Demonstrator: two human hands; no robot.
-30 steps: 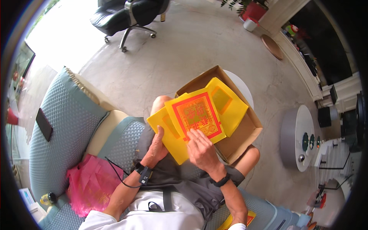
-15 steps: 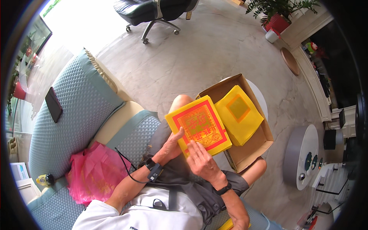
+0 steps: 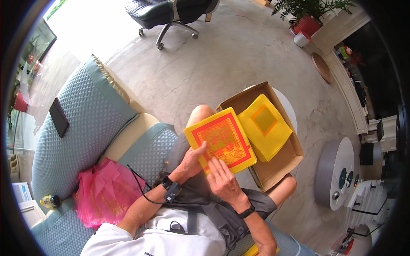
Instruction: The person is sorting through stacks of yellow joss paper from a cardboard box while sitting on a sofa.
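We hold a pile of yellow paper (image 3: 230,128) over our lap, in front of the left edge of a brown cardboard box (image 3: 279,168), and it hides part of that edge. The top sheet has a red frame with an orange picture inside. Our left hand (image 3: 192,161) is clamped on the lower left edge of the pile, with the thumb on top; its other fingers are mostly hidden. Our right hand (image 3: 225,184) has its fingertips on the bottom edge, but we cannot tell if it grips. Our hands are apart, close to each other, on the same pile

The box has no lid on it. Inside is a second yellow stack (image 3: 265,143), with an orange square on top. It lies near the right wall, and bare cardboard shows toward the bottom corner. A round white top (image 3: 289,109) peeks out past the box's right edge, and the bottom corner is close to our right knee (image 3: 287,187)

A thin pink bag (image 3: 106,196) sits on the blue sofa (image 3: 81,128), and we cannot tell what is in it. A small bottle (image 3: 50,201) lies near the sofa's left edge. Far off, a red pot (image 3: 307,26) holds a green plant (image 3: 294,9)
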